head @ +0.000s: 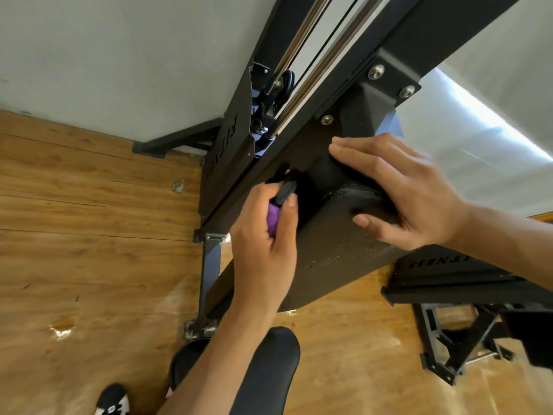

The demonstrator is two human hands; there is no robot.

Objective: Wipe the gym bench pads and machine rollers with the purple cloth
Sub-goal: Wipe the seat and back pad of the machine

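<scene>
Nearest, a black-and-white shoe [112,399] stands on the wooden floor [89,235], beside a black padded seat [266,372]. Above it the left hand [263,238] is curled tight round the bunched purple cloth [273,218], gripping it. The cloth's top end is pressed against the dark machine panel [329,265], just left of a black pad [356,197]. The right hand [398,193] lies on that pad with fingers straight and spread over its top and the thumb against its near edge, so the hand is open rather than clenched. Behind, the black frame [398,46] with bolts rises at a slant, with two metal rods [302,85] running beside it. A pale wall [119,55] stands beyond.
</scene>
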